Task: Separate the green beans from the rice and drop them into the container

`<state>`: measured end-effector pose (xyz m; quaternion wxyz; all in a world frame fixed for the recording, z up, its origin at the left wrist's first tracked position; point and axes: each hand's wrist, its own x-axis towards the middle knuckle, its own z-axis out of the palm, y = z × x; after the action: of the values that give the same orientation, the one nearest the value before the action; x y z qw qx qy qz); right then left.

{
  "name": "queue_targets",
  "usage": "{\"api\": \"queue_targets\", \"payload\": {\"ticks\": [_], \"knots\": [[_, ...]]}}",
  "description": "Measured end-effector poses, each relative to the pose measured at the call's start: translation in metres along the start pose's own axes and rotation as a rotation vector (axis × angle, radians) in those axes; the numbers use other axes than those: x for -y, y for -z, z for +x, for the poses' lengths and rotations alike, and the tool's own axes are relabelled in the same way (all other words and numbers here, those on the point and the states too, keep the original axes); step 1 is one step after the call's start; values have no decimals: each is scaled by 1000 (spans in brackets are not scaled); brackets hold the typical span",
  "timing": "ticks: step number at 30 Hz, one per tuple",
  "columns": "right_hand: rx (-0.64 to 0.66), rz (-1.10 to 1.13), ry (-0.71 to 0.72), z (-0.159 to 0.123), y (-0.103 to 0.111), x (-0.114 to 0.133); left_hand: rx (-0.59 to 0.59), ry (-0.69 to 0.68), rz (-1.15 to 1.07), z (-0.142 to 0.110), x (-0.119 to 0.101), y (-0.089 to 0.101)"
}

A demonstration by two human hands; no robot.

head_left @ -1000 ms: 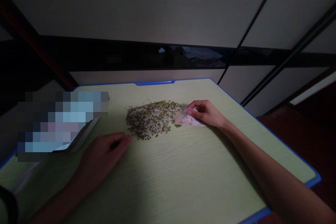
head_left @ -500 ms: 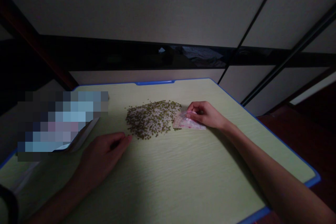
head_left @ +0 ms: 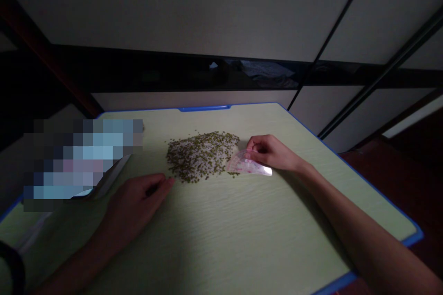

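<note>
A spread-out pile of small green beans mixed with whitish grains [head_left: 199, 156] lies on the pale table [head_left: 221, 235]. My right hand [head_left: 266, 151] is at the pile's right edge, thumb and fingers pinching a small clear plastic bag with pink print [head_left: 247, 166]. The bag lies low over the table and overlaps the right side of the pile. At the near left edge of the pile rests my left hand [head_left: 138, 200], its thumb and fingertips pressed together. Whatever it may hold is hidden.
A pixelated device-like object [head_left: 83, 166] stands at the table's left side. The table has a blue rim with a blue handle piece [head_left: 204, 109] at the far edge. Behind it rise pale cabinet panels [head_left: 194, 14] with a dark gap.
The plastic bag has tilted in my right hand, and its near right corner now catches bright light. My right hand has shifted slightly; the left hand and the pile look the same.
</note>
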<state>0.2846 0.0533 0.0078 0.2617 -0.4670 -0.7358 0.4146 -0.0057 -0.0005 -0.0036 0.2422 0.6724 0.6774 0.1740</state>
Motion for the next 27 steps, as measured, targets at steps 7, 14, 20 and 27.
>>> {"api": "queue_targets", "payload": {"ticks": [7,14,20,27], "knots": [[26,13,-4,-1,-1,2,-7,8,15,0,-1,1],[57,37,-16,-1,-3,2,-12,14,8,0,2,0],[83,37,-2,-1,-8,3,-19,-1,20,0,-1,1],[128,13,28,-1,-16,6,-1,4,36,0,0,0]]}}
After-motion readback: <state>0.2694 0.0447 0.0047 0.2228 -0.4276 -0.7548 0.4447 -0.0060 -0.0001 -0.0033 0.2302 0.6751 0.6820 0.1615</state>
